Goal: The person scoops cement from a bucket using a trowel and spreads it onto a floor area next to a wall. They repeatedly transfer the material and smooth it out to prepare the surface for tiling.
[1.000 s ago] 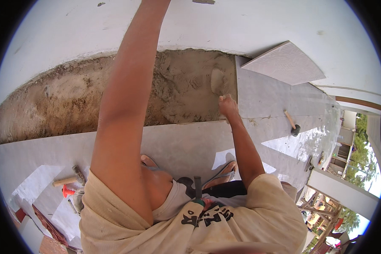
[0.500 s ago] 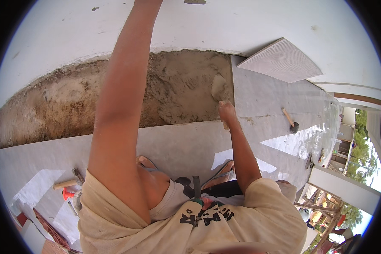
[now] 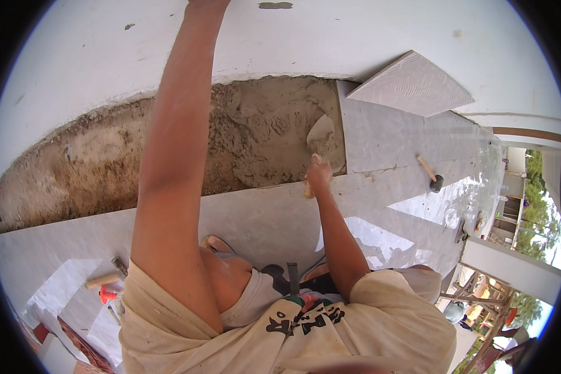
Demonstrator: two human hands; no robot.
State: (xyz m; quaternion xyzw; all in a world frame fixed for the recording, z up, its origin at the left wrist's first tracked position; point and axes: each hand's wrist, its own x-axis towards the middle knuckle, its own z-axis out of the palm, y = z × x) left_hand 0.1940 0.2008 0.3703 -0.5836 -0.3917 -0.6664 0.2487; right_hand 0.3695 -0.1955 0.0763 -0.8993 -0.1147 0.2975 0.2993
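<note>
My right hand (image 3: 318, 173) is wrapped round the handle of a trowel (image 3: 321, 133). Its blade, smeared with grey, rests on wet mortar (image 3: 268, 124) beside the edge of a laid grey tile (image 3: 380, 134). My left arm (image 3: 177, 143) stretches up across the mortar bed to the white wall (image 3: 305, 37). Only the wrist end of my left hand (image 3: 208, 3) shows at the upper edge of the picture, so its fingers are hidden.
A loose tile (image 3: 414, 84) with a ridged back leans on the wall at right. A rubber mallet (image 3: 436, 182) lies on the tiled floor to the right; a wooden-handled hammer (image 3: 106, 279) lies at left. Rough bare ground (image 3: 75, 159) fills the strip's left part.
My right hand and the trowel have shifted a little left and toward me over the mortar. My left arm stays stretched to the wall, and the view has tilted slightly.
</note>
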